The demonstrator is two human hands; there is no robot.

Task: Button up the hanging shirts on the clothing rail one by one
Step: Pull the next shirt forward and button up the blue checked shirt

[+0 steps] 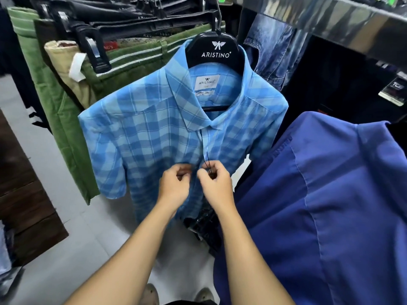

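A light blue checked short-sleeved shirt [154,128] hangs in front of me on a black hanger [215,51] marked ARISTINO. Its front placket runs down the middle. My left hand [174,186] pinches the left edge of the placket at mid-chest. My right hand [217,186] pinches the right edge at the same height, close against the left hand. A thin black tag string [207,161] hangs down the placket and crosses my right hand's fingers. The button itself is hidden behind my fingers. A plain dark blue shirt [330,205] hangs at the right.
Green trousers [55,102] and beige ones [66,69] hang at the left, dark jeans above them, blue denim [273,51] behind the hanger. A shiny metal rail [330,20] crosses the top right. A dark plastic-wrapped tag [204,225] dangles under my hands. Grey floor lies below.
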